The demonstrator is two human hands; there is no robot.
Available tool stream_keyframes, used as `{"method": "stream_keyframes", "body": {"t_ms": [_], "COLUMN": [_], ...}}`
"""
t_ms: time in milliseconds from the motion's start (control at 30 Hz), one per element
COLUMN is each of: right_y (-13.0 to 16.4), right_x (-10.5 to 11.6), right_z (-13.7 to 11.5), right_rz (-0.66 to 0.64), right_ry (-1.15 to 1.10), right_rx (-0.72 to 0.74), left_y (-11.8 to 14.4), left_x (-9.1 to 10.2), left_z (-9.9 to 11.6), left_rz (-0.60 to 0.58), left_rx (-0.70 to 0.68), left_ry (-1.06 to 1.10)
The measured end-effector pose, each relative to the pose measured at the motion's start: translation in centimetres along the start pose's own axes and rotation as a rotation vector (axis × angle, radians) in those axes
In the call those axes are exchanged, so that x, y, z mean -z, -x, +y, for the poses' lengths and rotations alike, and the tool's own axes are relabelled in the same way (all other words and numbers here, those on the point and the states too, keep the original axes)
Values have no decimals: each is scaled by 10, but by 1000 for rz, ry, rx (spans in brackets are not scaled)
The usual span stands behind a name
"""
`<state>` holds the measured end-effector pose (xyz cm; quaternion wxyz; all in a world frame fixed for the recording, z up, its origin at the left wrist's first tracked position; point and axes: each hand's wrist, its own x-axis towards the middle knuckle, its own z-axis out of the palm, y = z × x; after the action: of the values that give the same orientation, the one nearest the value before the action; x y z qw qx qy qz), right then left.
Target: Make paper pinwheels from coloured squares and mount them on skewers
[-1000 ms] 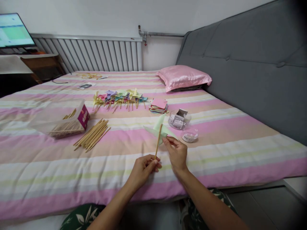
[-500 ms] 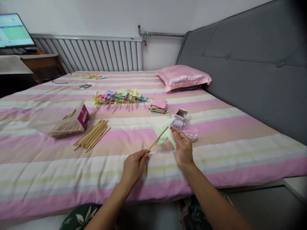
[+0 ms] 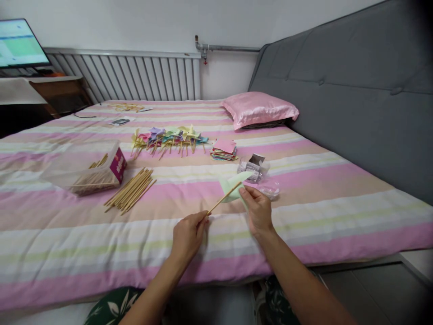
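Observation:
My left hand (image 3: 190, 234) pinches the lower end of a thin wooden stick (image 3: 223, 198), which slants up to the right. At the stick's upper end sits a pale green paper pinwheel (image 3: 228, 184), partly behind the stick. My right hand (image 3: 257, 205) is closed at the pinwheel's right side, with its fingertips by the top of the stick; what exactly they grip there is partly hidden. Just beyond that hand lie a small open box in clear plastic (image 3: 254, 168) and a clear plastic lid-like piece (image 3: 269, 189).
Left of my hands, a bundle of sticks (image 3: 130, 192) lies beside a clear tub (image 3: 89, 171) holding more sticks. Farther back are several colourful pinwheels (image 3: 171, 137) and a stack of paper squares (image 3: 223, 150). A pink pillow (image 3: 260, 109) rests by the grey headboard (image 3: 345, 85).
The green pinwheel has turned and tilted on the stick, so its blades show at a different angle. My right fingertips have shifted slightly lower; my left hand stays nearly still.

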<state>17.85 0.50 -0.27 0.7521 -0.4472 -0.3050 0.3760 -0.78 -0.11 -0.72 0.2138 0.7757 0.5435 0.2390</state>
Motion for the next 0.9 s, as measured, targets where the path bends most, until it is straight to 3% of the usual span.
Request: {"method": "stream_keyframes", "body": {"t_ms": [300,900], "right_y": [1,6], "right_x": [-1,1], "right_z": [0,8], "right_rz": [-10,-1], "right_ry": [53,243], "right_rx": [47,210], "left_y": [1,2], "left_x": [-3,-6], "left_z": [0,2], "left_rz": [10,19], "left_rx": [-11,-31], "left_ry": [-31,107]}}
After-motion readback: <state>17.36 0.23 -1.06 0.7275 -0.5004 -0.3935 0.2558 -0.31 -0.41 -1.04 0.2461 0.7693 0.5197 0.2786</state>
